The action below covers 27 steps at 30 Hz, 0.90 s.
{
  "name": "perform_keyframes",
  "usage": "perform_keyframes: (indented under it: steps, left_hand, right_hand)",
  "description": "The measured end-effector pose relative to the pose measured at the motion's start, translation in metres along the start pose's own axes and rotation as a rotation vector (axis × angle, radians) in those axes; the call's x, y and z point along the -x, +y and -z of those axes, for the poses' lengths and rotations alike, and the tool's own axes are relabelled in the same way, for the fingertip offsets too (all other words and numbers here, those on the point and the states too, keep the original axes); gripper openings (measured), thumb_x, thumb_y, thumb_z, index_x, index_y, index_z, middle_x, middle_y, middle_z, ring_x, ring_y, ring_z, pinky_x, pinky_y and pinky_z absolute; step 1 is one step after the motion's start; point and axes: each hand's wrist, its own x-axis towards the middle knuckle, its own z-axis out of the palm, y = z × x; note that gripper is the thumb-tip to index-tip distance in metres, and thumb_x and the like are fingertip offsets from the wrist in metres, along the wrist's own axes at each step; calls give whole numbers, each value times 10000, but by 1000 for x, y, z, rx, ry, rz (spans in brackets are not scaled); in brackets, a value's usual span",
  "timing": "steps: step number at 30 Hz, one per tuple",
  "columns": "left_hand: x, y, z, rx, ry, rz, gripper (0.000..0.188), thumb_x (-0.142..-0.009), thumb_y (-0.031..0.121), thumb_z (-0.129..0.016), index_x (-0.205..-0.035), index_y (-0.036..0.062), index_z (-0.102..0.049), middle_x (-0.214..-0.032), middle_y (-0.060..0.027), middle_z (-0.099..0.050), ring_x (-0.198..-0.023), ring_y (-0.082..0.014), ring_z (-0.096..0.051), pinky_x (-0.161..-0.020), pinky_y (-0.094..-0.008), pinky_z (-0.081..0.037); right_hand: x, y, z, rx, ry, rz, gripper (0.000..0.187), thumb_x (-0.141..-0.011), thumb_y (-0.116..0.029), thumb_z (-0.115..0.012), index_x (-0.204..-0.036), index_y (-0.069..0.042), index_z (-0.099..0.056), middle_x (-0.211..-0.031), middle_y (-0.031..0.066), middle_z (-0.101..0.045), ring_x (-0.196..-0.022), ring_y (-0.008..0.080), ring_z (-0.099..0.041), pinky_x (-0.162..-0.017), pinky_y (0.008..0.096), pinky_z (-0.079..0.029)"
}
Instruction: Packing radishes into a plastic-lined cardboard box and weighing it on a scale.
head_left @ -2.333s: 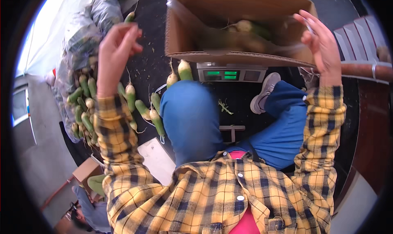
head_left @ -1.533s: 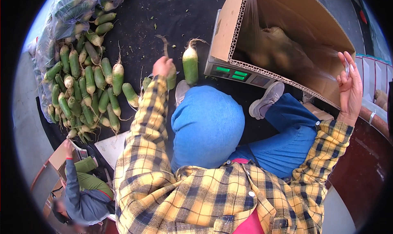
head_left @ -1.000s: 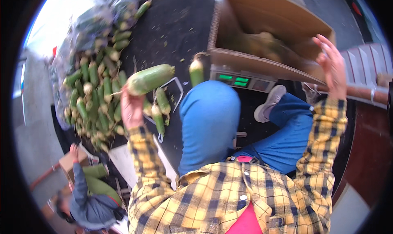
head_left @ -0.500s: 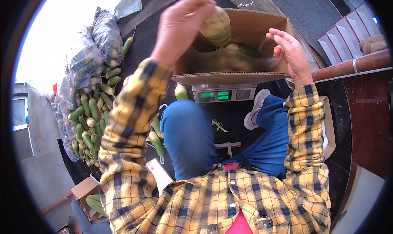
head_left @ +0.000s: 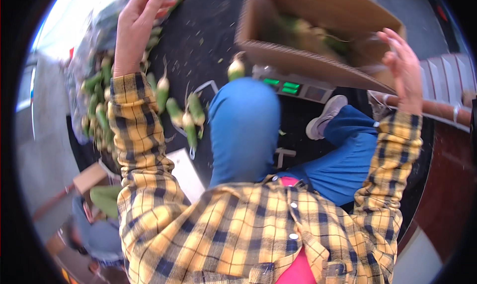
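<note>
My left hand point(head_left: 136, 28) is raised at the upper left, fingers stretched and holding nothing I can see. Just beyond its fingertips lies a green radish point(head_left: 175, 0); whether they touch is unclear. My right hand point(head_left: 405, 70) hovers at the right end of an open cardboard box point(head_left: 308, 60), its fingers apart and bent a little. Blurred green and pale radishes point(head_left: 303, 28) lie inside the box with some clear plastic. Under the box stands a scale point(head_left: 289, 85) with lit green displays.
A heap of green radishes point(head_left: 99, 115) with plastic bags spreads at the left. Several loose radishes point(head_left: 190, 130) lie left of my knee, and one radish point(head_left: 236, 69) stands beyond it. A rusty pipe point(head_left: 442, 110) runs at the right. Another person point(head_left: 97, 229) is at the lower left.
My left hand has moved from above the box to the far left, and the radish it held is out of it. The view has turned left; my right hand remains beside the box.
</note>
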Motion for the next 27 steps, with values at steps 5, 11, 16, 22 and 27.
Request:
perform_keyframes:
  steps: [5,11,16,22,27]
  left_hand:
    - [196,-171,102,-566,66,485,229,-855,215,-590,-925,-2,-611,-742,-100,-622,-658,-177,-575,-616,-307,-462]
    - [415,-268,48,-608,-137,1065,265,-779,245,-634,-886,2,-631,-804,-160,-654,-770,-287,-635,-697,-373,-493]
    - [396,-284,9,-760,54,956,203,-817,187,-559,-931,31,-619,-898,-166,-633,-875,-342,-589,-758,-414,-464]
    - [337,-325,-10,-1028,-296,1090,215,-836,234,-578,-1011,110,-585,-1023,-150,-545,-960,-341,-568,-772,-437,-483]
    - [347,-317,-9,-1015,-301,940,149,-834,238,-579,-915,116,-606,-990,-147,-563,-945,-341,-571,-738,-448,-472]
  right_hand:
    - [0,-6,-14,7,-45,-49,359,-924,-132,-495,-1248,22,-481,-1188,117,-569,-647,32,-483,-621,159,-434]
    - [-2,-15,2,97,-62,-34,399,-947,-161,-451,-1300,22,-430,-1289,118,-494,-663,29,-423,-655,163,-406]
    - [-4,-15,-1,146,-35,-53,404,-950,-175,-440,-1306,16,-425,-1299,104,-487,-659,27,-393,-674,175,-390]
    - [-2,-20,-9,201,-10,-107,400,-946,-165,-436,-1303,16,-427,-1293,117,-492,-651,25,-413,-648,180,-371]
    - [-2,-17,-6,192,4,-107,401,-948,-167,-434,-1305,14,-424,-1296,125,-487,-650,26,-428,-650,183,-375]
